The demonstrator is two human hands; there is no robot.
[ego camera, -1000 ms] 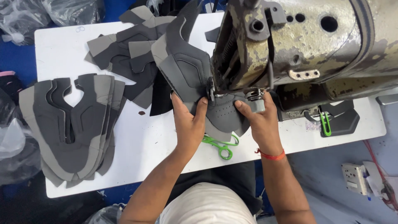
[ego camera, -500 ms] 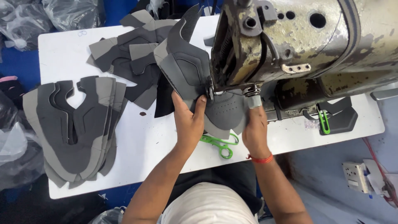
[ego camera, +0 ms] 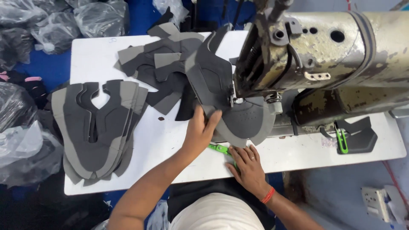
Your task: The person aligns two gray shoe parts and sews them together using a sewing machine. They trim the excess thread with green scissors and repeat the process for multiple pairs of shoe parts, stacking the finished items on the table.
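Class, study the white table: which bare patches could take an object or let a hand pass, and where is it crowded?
Bare: top-left corner of the white table; front strip between the stacked grey pieces and left hand. Crowded: loose pieces beside the sewing machine.

You have one view only, from your head, looking steeply down and close over your left hand and right hand, with the white table spreading beyond them and your lap below.
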